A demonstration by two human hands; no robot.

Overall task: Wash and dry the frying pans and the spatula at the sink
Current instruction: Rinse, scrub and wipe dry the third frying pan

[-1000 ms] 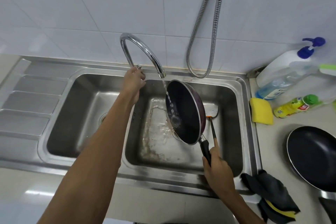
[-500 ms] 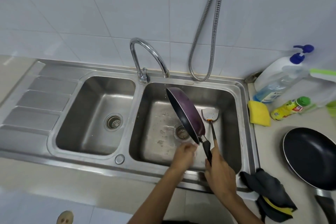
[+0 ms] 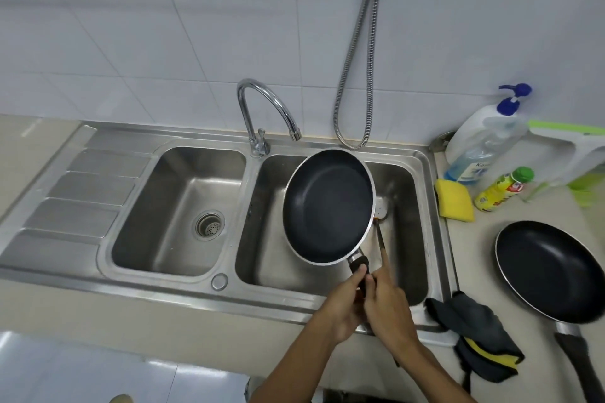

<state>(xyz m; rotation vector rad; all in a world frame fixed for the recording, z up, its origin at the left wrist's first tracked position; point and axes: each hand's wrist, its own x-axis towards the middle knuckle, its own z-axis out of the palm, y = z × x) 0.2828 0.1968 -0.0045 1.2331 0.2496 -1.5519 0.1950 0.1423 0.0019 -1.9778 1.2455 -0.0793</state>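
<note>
Pan (image 3: 327, 206) now turned face-up, left hand (image 3: 343, 303) and right hand (image 3: 388, 307) gripping its handle (image 3: 359, 263); apparently rinsed, undried; spatula (image 3: 381, 240) and desk pan (image 3: 550, 271) outstanding.

Home kitchen; double steel sink (image 3: 422, 160)

The frying pan (image 3: 327, 206) hides most of the spatula (image 3: 382, 206); the edge crops the second pan (image 3: 550, 268).

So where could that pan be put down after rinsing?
Bare: the ribbed drainboard left of the left basin, and that basin, holding only its drain. Crowded: the right basin under the held pan, with the spatula; the right counter, with bottles, sponge, cloth and second pan.
</note>
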